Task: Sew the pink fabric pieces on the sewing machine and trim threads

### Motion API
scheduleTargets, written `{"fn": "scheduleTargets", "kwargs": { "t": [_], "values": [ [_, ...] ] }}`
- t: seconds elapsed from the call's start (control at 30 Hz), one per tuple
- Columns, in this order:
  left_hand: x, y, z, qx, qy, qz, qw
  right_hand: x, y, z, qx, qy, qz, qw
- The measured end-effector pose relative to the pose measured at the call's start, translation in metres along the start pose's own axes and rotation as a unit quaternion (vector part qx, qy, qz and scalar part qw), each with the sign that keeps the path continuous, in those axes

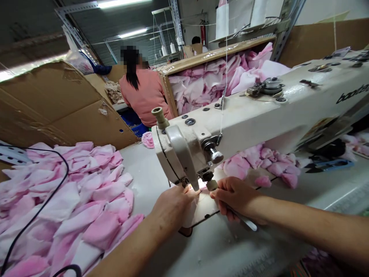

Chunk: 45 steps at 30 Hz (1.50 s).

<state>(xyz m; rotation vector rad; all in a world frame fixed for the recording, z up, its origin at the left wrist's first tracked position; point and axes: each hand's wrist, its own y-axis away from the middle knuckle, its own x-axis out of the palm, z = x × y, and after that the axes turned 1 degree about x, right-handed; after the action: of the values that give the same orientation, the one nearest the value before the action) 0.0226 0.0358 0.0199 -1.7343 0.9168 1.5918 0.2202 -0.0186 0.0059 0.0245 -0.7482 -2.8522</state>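
Note:
A white sewing machine [184, 146] stands in front of me, its lamp lighting the needle area. My left hand [173, 202] is closed at the left of the needle, the fingertips pressed together beside the presser foot; what they pinch is hidden. Right of the needle, my right hand [238, 196] has its fingers curled around a slim tool with a pale, rounded end [250, 224] that sticks out below the palm. The tool's other end is hidden. A small bit of pinkish cloth [202, 184] shows behind the needle, between both hands.
Pink-and-white cloth pieces [95, 204] are heaped at left. Small pink pieces [268, 163] lie behind the machine arm, near blue-handled scissors [331, 164]. A cardboard box [167, 90] holds more cloth. A person in a salmon top [145, 92] sits beyond. A black cable [54, 192] crosses the heap.

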Motion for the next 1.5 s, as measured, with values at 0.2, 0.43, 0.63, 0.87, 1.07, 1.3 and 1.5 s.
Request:
{"fn": "scheduleTargets", "kwargs": {
  "t": [0.2,0.43,0.63,0.87,1.07,1.3,1.5],
  "values": [
    [0.008,0.007,0.008,-0.041,0.123,-0.077,0.989,0.003,-0.002,0.004,0.012,-0.028,-0.002,1.0],
    [0.017,0.014,0.006,-0.011,0.117,-0.135,0.984,0.01,-0.004,0.005,0.014,-0.047,0.003,0.999],
    [0.02,0.011,0.001,0.03,0.069,-0.168,0.983,0.015,-0.008,0.002,0.004,-0.043,-0.005,0.999],
    [0.02,0.012,-0.003,0.034,0.038,-0.165,0.985,0.027,-0.01,-0.003,-0.021,-0.001,-0.011,1.0],
    [0.012,0.013,-0.009,0.031,0.061,-0.168,0.983,0.036,-0.004,-0.003,-0.005,0.028,-0.003,1.0],
    [0.009,0.019,-0.011,0.059,0.073,-0.132,0.987,0.037,-0.003,-0.003,-0.006,0.047,-0.004,0.999],
    [0.01,0.017,-0.015,0.074,0.077,-0.156,0.982,0.04,-0.003,-0.001,-0.001,0.057,0.012,0.998]
  ]
}}
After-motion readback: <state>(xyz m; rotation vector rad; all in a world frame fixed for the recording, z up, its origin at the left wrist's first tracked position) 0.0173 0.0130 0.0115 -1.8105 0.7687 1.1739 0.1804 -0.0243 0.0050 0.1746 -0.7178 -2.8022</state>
